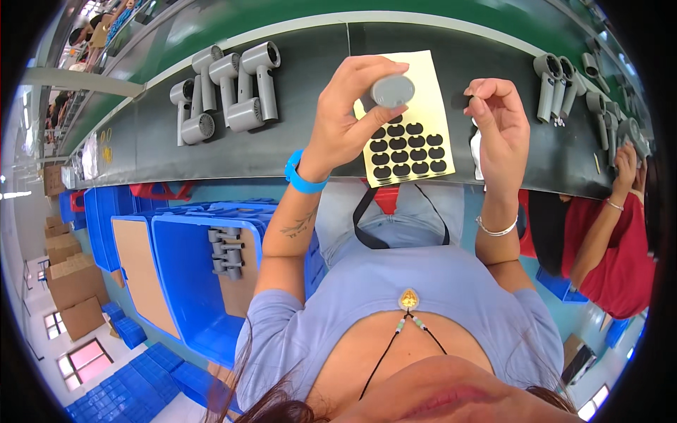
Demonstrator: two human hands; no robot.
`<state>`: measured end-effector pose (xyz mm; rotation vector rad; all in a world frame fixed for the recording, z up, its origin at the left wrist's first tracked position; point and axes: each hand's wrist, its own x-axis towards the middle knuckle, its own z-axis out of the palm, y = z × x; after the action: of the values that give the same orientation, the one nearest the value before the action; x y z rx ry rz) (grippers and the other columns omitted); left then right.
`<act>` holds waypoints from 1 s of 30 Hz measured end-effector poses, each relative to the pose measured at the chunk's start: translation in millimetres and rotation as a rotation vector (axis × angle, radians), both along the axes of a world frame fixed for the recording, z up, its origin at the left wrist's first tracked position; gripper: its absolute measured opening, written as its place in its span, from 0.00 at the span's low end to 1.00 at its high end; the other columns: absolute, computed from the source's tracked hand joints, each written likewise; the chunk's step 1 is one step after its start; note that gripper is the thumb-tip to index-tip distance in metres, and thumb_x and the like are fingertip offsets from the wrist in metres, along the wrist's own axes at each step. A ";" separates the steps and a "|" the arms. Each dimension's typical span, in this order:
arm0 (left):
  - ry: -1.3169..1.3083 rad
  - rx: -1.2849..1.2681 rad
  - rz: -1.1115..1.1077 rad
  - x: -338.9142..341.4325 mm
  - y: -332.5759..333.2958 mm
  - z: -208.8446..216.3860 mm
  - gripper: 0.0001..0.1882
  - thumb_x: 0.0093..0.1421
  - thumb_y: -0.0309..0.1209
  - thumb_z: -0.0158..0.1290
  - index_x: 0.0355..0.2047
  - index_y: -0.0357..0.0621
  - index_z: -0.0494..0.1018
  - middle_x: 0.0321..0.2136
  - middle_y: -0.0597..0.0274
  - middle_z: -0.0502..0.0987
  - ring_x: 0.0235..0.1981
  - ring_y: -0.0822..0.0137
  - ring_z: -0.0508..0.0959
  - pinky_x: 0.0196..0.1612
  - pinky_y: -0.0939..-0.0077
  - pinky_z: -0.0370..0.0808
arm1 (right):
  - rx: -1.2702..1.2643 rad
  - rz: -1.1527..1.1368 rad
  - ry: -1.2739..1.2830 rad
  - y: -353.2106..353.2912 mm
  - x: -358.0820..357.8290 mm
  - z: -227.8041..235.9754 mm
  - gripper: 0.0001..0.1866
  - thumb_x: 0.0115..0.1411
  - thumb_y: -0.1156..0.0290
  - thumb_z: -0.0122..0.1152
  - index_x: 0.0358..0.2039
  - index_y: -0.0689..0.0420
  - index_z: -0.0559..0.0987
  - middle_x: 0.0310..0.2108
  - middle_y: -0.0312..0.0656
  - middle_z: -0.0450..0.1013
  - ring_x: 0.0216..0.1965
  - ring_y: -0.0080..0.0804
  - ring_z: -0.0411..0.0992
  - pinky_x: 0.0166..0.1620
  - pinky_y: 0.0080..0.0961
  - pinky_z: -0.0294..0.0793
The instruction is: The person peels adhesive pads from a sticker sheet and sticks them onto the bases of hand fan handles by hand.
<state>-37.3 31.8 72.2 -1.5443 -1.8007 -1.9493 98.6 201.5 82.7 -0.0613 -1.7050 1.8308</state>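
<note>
Between the thumb and fingers of my left hand (356,106) is a grey oval-ended piece (393,92), its smooth end face turned up toward me; the rest of it is hidden. Below it on the bench lies a pale yellow sheet (416,70) with rows of black oval stickers (399,142) on its nearer half. My right hand (499,116) hovers just right of the sheet, thumb and index finger pinched together. Whatever is at those fingertips is too small to make out. Something white (477,156) lies partly hidden beside my right hand.
Several grey hair dryers (264,84) lie at left on the dark bench (310,63), and more hair dryers (546,92) lie at right. A co-worker in red (613,261) handles a grey hair dryer there. Blue crates (197,296) stand below the bench at left.
</note>
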 end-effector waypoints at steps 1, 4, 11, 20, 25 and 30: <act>-0.004 -0.003 -0.007 -0.6 -0.4 -3.6 0.19 0.50 0.24 0.62 0.45 0.45 0.76 0.43 0.59 0.75 0.43 0.58 0.74 0.43 0.68 0.73 | -0.003 -0.007 -0.004 -2.1 4.2 0.3 0.06 0.63 0.75 0.57 0.39 0.59 0.71 0.39 0.38 0.69 0.42 0.22 0.67 0.44 0.20 0.67; 0.297 -0.198 0.204 0.1 -1.0 -15.0 0.27 0.45 0.20 0.62 0.48 0.50 0.76 0.42 0.60 0.78 0.34 0.64 0.74 0.36 0.71 0.73 | 0.020 0.012 0.024 -8.5 11.4 0.1 0.08 0.61 0.80 0.58 0.40 0.61 0.70 0.39 0.40 0.68 0.42 0.26 0.67 0.46 0.20 0.67; -0.247 -0.098 0.140 13.9 0.5 -18.5 0.21 0.49 0.18 0.61 0.45 0.41 0.73 0.41 0.54 0.79 0.25 0.70 0.80 0.26 0.80 0.76 | -0.060 0.047 0.032 -23.2 10.5 -0.6 0.13 0.61 0.81 0.59 0.45 0.62 0.68 0.36 0.37 0.70 0.42 0.22 0.70 0.48 0.19 0.69; -0.133 -0.134 0.139 23.0 -7.1 -20.5 0.19 0.52 0.16 0.59 0.44 0.35 0.71 0.40 0.57 0.75 0.30 0.65 0.82 0.32 0.76 0.81 | -0.048 0.034 -0.046 -34.3 10.7 -6.4 0.14 0.60 0.82 0.58 0.45 0.62 0.67 0.35 0.38 0.70 0.46 0.29 0.73 0.50 0.22 0.70; -0.312 0.001 0.133 50.1 -7.7 -16.9 0.21 0.51 0.13 0.57 0.46 0.35 0.72 0.40 0.55 0.75 0.34 0.66 0.82 0.34 0.76 0.82 | -0.040 0.104 0.000 -40.2 15.0 -1.9 0.15 0.59 0.84 0.57 0.45 0.62 0.65 0.35 0.41 0.71 0.47 0.32 0.73 0.50 0.24 0.71; -0.205 -0.036 0.070 56.2 -11.6 -27.8 0.23 0.48 0.11 0.57 0.47 0.36 0.74 0.46 0.53 0.74 0.35 0.68 0.81 0.35 0.78 0.83 | 0.007 0.095 -0.046 -42.4 17.1 1.1 0.15 0.59 0.84 0.58 0.45 0.62 0.65 0.35 0.41 0.71 0.47 0.32 0.74 0.49 0.23 0.73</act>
<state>18.9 20.2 44.4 -1.3133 -1.9463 -2.1214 115.7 159.0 83.7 -0.0198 -1.7741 1.9059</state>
